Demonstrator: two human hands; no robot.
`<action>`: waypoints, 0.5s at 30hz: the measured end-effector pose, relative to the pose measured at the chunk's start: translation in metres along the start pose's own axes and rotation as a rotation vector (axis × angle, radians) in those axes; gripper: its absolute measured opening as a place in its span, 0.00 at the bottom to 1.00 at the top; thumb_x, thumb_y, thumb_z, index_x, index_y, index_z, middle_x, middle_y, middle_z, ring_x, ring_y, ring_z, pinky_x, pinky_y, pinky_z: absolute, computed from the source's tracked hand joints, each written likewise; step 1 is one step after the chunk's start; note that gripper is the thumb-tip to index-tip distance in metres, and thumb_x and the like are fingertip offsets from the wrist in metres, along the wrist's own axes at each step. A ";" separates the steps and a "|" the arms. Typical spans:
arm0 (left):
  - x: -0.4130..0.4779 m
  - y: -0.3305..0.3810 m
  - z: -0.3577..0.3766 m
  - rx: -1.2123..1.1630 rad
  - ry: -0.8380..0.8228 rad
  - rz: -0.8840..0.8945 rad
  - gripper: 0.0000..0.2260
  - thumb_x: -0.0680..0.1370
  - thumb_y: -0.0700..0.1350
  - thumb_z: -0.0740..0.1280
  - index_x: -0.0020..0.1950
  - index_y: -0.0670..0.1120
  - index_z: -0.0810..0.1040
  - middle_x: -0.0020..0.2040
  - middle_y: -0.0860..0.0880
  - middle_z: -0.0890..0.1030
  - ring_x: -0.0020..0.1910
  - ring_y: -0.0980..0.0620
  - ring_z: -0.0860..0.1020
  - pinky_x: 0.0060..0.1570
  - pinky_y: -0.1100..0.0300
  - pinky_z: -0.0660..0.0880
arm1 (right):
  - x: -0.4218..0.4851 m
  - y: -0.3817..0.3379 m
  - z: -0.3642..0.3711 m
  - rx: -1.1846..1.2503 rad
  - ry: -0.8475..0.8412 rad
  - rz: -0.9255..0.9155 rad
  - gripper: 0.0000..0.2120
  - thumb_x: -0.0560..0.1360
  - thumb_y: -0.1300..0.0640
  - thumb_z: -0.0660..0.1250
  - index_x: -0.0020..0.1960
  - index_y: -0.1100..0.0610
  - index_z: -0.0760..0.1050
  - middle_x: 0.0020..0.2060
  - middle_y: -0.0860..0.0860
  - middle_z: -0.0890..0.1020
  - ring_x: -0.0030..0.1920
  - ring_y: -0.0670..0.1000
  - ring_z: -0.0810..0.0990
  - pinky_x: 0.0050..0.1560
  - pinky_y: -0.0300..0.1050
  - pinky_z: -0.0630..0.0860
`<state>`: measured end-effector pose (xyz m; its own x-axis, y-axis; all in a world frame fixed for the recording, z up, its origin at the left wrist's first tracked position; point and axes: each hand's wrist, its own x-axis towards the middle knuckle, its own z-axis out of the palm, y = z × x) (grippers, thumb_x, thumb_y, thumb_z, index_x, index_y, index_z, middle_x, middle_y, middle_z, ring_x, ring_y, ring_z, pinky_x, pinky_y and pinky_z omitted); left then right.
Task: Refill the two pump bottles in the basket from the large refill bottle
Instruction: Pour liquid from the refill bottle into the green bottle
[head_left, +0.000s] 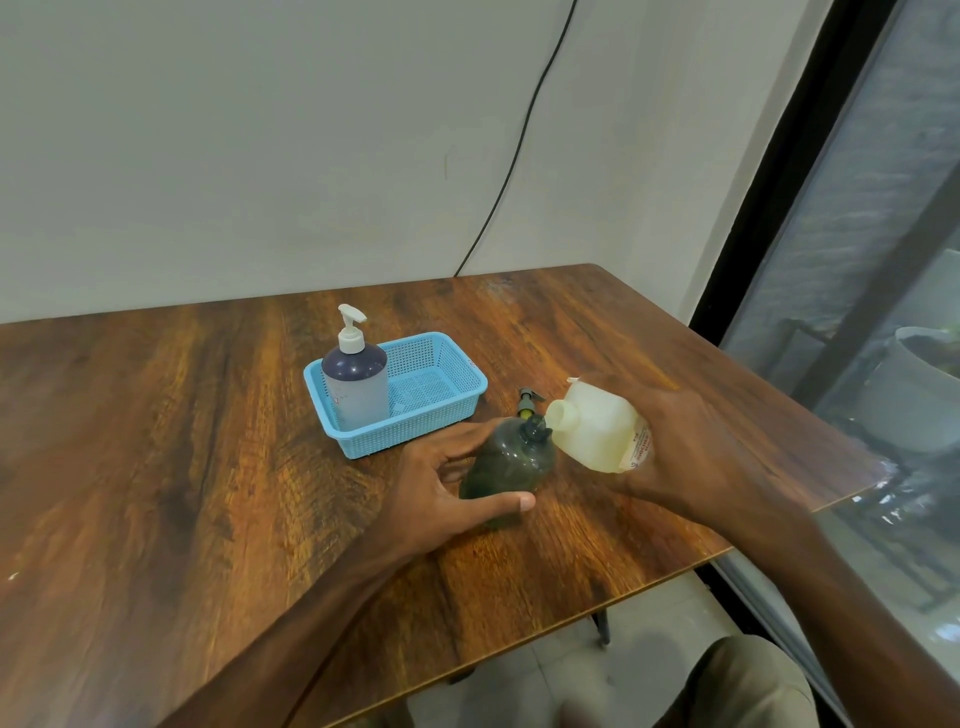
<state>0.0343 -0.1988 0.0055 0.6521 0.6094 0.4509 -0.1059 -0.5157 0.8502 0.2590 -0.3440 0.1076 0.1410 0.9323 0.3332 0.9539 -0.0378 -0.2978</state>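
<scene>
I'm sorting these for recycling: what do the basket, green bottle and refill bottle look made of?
Basket: light-blue moulded plastic, matte, walls a fine perforated grid. Green bottle: dark translucent plastic, probably, glossy with highlights. Refill bottle: milky semi-translucent plastic, dull surface, printed label.

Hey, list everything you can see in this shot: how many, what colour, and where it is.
wooden table: one, brown, against the wall
plastic mesh basket: one, light blue, mid-table
pump bottle with white pump: one, dark blue, upright in the basket's left end
translucent bottle: one, dark green, on the table near the basket, pump off
loose pump head: one, grey and yellow, on the table behind the green bottle
plastic refill bottle: one, pale cream, tilted, open mouth by the green bottle's neck
cable: one, black, down the wall
window: one, black-framed, right side
left hand: holds the green bottle
right hand: holds the refill bottle
</scene>
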 end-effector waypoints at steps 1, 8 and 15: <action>0.000 0.000 0.000 -0.004 -0.001 -0.001 0.31 0.71 0.59 0.83 0.72 0.71 0.77 0.69 0.68 0.81 0.70 0.66 0.78 0.57 0.73 0.78 | 0.000 0.000 0.000 0.004 -0.003 -0.003 0.41 0.66 0.48 0.82 0.75 0.49 0.69 0.63 0.49 0.81 0.62 0.51 0.79 0.55 0.44 0.77; 0.000 0.001 0.001 -0.019 -0.003 -0.004 0.31 0.72 0.57 0.83 0.71 0.71 0.77 0.68 0.68 0.81 0.69 0.67 0.78 0.57 0.73 0.78 | 0.002 -0.001 -0.002 0.012 -0.018 -0.005 0.42 0.66 0.50 0.83 0.75 0.48 0.68 0.63 0.50 0.81 0.64 0.53 0.78 0.55 0.47 0.77; 0.000 -0.002 0.001 -0.019 0.019 -0.017 0.31 0.70 0.60 0.84 0.71 0.72 0.77 0.69 0.68 0.81 0.70 0.66 0.78 0.57 0.72 0.79 | 0.003 -0.003 -0.005 0.012 -0.018 -0.017 0.42 0.66 0.51 0.83 0.76 0.48 0.68 0.66 0.50 0.80 0.66 0.54 0.77 0.59 0.54 0.79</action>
<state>0.0352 -0.1990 0.0035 0.6394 0.6294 0.4417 -0.1093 -0.4942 0.8624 0.2576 -0.3430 0.1135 0.1196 0.9392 0.3218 0.9528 -0.0175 -0.3030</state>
